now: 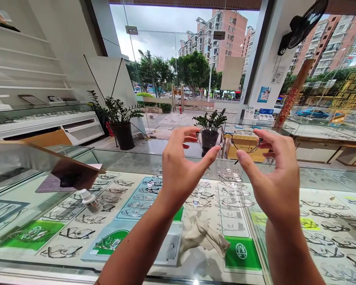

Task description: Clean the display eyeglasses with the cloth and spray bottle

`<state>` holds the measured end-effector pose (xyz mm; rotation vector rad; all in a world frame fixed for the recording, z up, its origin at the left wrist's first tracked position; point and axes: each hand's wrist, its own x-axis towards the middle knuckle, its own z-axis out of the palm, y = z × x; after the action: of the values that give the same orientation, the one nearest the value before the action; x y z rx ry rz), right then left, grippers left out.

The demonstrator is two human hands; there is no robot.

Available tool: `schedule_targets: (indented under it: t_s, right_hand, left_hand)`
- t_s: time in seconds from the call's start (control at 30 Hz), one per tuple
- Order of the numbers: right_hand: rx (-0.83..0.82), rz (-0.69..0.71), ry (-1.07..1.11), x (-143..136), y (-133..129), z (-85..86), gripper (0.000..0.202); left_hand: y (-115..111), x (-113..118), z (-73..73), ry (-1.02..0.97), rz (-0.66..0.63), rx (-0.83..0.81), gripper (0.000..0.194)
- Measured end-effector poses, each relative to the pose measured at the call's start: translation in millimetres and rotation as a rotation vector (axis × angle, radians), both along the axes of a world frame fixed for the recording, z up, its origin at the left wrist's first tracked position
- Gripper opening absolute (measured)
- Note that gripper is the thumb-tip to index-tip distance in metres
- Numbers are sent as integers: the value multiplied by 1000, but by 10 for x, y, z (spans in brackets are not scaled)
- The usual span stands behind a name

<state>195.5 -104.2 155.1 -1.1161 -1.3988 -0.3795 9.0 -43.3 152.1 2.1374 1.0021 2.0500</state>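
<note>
A pair of round, thin-rimmed eyeglasses [226, 135] is held up in front of me, above the glass counter. My left hand [185, 160] pinches its left side between thumb and fingers. On the opposite side, my right hand [271, 166] grips the right rim with thumb and fingers. One dark temple tip shows below the right lens. Beneath my hands a crumpled beige cloth [206, 237] lies on the counter top. A small white bottle [90, 201] stands to the left of my left forearm.
Rows of eyeglasses fill the glass display counter [130, 154]. A wooden board [74, 170] juts in at left. Beyond stand potted plants [123, 132], a cardboard box [247, 147] and glass doors. A black fan [304, 25] hangs on the right pillar.
</note>
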Motion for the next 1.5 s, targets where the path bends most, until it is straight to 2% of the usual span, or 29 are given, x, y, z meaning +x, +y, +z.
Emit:
schedule_targets:
  t_s: [0.2, 0.6, 1.03, 1.5]
  right_hand:
    - [18, -20, -2, -9, -3, -2, 47]
    - [-4, -33, 3, -13, 12, -7, 48]
    - [43, -83, -27, -100, -56, 7, 44]
    - [-9, -42, -11, -66, -15, 2, 43]
  left_hand:
    - [21, 22, -6, 10, -15, -52, 48]
    - [25, 59, -25, 1, 1, -49, 48]
    - [108, 87, -68, -30, -118, -115, 45]
    - [64, 98, -63, -52, 1, -47, 48]
